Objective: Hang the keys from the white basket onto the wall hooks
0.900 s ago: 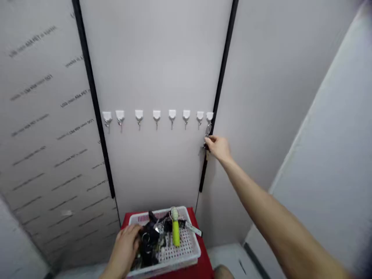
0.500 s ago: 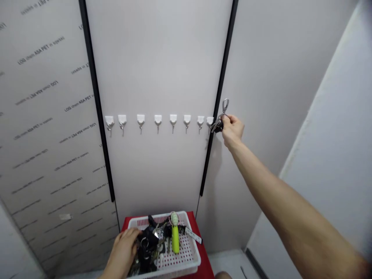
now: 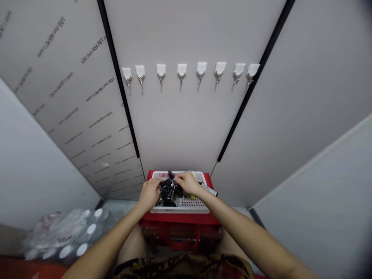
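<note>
A white plastic basket holds a pile of keys with black fobs and metal rings. Over the basket's left side is my left hand, its thumb and fingers apart, touching the edge of the pile. My right hand is above the middle of the basket, thumb and fingertips pinched on a bunch of keys with a metal ring. Part of a yellow-green key holder shows under the right hand. A strip-like white tag sticks out over the right rim.
The basket stands on a red-covered stool. Several white adhesive hooks line the wall panel ahead, between two black strips. Wrapped plastic bottles stand at the lower left. My knees flank the stool.
My right hand has come down from the rightmost hook to the basket with keys still in its fingers. My left hand stays at the pile. The view has tilted and shifted.
</note>
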The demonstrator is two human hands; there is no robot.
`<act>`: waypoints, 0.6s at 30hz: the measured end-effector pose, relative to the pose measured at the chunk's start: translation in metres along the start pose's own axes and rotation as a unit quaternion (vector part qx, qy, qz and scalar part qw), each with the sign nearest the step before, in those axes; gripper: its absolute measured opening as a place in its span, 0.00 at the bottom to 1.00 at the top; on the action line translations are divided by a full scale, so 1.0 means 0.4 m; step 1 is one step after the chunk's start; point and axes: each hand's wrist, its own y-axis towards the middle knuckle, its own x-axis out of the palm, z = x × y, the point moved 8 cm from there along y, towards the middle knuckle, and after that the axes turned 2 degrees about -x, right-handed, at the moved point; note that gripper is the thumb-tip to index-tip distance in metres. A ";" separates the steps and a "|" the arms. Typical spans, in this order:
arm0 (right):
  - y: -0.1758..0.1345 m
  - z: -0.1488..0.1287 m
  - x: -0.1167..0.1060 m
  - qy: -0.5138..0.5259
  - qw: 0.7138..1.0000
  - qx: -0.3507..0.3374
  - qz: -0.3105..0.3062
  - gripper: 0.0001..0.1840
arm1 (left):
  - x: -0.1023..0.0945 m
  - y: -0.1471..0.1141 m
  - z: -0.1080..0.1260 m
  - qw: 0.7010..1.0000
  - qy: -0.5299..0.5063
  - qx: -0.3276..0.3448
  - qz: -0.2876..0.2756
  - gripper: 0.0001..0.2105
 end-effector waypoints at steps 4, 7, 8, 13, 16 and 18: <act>-0.003 -0.012 -0.031 0.021 1.000 -0.011 0.003 0.10 | -0.017 0.010 -0.001 0.998 -0.057 -0.003 0.020 0.13; 0.018 -0.055 -0.105 0.066 0.998 0.000 0.008 0.19 | -0.084 0.066 0.025 0.978 -0.200 -0.043 0.036 0.06; 0.028 -0.078 -0.134 0.089 0.996 0.001 0.010 0.23 | -0.115 0.094 0.046 0.960 -0.272 -0.058 0.032 0.09; 0.052 -0.256 -0.233 0.340 0.935 -0.073 -0.067 0.29 | -0.240 0.205 0.299 0.789 -0.589 0.016 -0.171 0.26; 0.032 -0.322 -0.248 0.406 0.899 -0.101 -0.131 0.31 | -0.262 0.209 0.413 0.743 -0.612 0.060 -0.263 0.27; 0.020 -0.326 -0.249 0.409 0.896 -0.097 -0.145 0.31 | -0.248 0.204 0.438 0.736 -0.610 0.058 -0.287 0.28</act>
